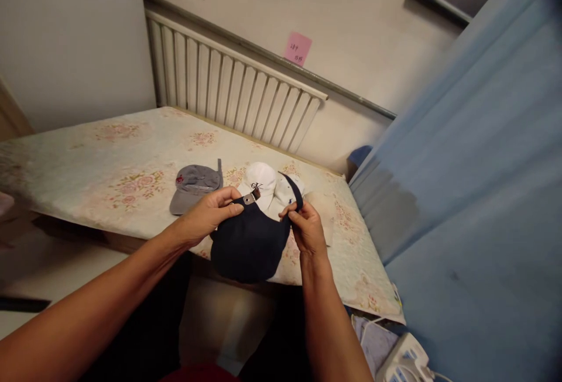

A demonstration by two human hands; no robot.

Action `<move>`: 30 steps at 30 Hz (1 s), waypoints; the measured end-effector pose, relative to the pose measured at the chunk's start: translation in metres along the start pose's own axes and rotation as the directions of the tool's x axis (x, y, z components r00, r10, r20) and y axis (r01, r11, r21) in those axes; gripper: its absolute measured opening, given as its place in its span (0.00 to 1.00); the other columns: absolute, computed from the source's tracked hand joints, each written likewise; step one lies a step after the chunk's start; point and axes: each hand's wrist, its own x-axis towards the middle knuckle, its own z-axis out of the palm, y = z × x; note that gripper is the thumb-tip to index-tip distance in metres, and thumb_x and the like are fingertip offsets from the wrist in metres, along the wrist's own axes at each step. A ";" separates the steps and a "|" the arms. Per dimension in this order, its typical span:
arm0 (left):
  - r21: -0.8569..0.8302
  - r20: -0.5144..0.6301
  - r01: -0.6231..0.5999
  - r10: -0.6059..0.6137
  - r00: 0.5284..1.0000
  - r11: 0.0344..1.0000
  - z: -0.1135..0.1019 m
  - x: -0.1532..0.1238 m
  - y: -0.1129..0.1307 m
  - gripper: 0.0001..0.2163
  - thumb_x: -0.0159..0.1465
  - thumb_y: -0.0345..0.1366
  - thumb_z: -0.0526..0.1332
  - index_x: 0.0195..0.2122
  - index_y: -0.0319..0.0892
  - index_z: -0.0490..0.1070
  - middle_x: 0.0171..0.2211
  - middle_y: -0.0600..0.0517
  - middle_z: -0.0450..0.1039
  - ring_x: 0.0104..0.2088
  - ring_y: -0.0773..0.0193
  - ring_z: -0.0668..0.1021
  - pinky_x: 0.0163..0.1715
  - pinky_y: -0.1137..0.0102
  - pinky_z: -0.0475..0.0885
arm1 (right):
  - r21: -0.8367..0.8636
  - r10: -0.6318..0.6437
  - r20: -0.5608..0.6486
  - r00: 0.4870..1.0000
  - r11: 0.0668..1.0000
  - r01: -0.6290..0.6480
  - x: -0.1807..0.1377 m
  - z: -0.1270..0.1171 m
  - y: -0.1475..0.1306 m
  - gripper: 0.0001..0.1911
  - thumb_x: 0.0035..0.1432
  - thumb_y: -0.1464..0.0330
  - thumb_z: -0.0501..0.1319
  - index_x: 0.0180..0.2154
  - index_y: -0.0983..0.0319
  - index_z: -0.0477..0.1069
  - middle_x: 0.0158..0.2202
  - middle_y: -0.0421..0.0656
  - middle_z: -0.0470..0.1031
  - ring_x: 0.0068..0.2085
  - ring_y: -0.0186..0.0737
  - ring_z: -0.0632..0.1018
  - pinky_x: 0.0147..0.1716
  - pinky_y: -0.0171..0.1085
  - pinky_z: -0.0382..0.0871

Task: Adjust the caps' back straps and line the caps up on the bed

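Note:
A dark navy baseball cap (248,244) hangs between my two hands above the bed's front edge. Its back opening faces up, with the strap unfastened. My left hand (219,206) pinches the cap beside its metal buckle (249,199). On the other side, my right hand (306,222) grips the cap at the base of the loose strap (293,186), which curves up and away. Beyond the cap lie a white cap with black lettering (260,177) and a white cap with a small dark emblem (285,191). A grey cap (198,184) rests left of them.
A floral-covered bed (88,177) spans the view, with a white radiator (232,78) behind it. Blue curtains (461,195) hang at the right. A beige item (322,209) lies behind my right hand. A white power strip (406,358) with cables sits at the lower right.

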 end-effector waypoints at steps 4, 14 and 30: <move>0.221 -0.092 -0.191 0.215 0.972 0.957 -0.001 0.007 0.001 0.09 0.57 0.40 0.64 0.30 0.41 0.67 0.26 0.57 0.67 0.28 0.67 0.69 0.28 0.74 0.60 | -0.063 -0.191 -0.035 0.981 0.980 0.188 0.032 0.002 0.006 0.04 0.46 0.72 0.65 0.28 0.61 0.71 0.28 0.39 0.77 0.32 0.36 0.76 0.39 0.38 0.68; 0.431 -0.040 0.065 -0.052 0.998 0.900 0.007 0.007 -0.067 0.06 0.54 0.37 0.62 0.26 0.43 0.65 0.21 0.59 0.63 0.24 0.66 0.64 0.25 0.73 0.55 | -0.336 0.084 -0.044 0.995 0.937 -0.094 0.021 -0.042 0.055 0.08 0.50 0.67 0.62 0.34 0.64 0.73 0.24 0.40 0.78 0.28 0.36 0.76 0.33 0.35 0.68; 0.383 0.012 0.152 -0.169 0.985 0.911 0.027 0.001 -0.094 0.09 0.53 0.43 0.59 0.29 0.43 0.64 0.23 0.59 0.63 0.24 0.67 0.65 0.24 0.74 0.56 | -0.668 0.166 0.190 0.968 0.744 0.003 -0.026 -0.009 0.041 0.07 0.57 0.66 0.58 0.31 0.61 0.72 0.24 0.36 0.68 0.27 0.33 0.69 0.29 0.33 0.61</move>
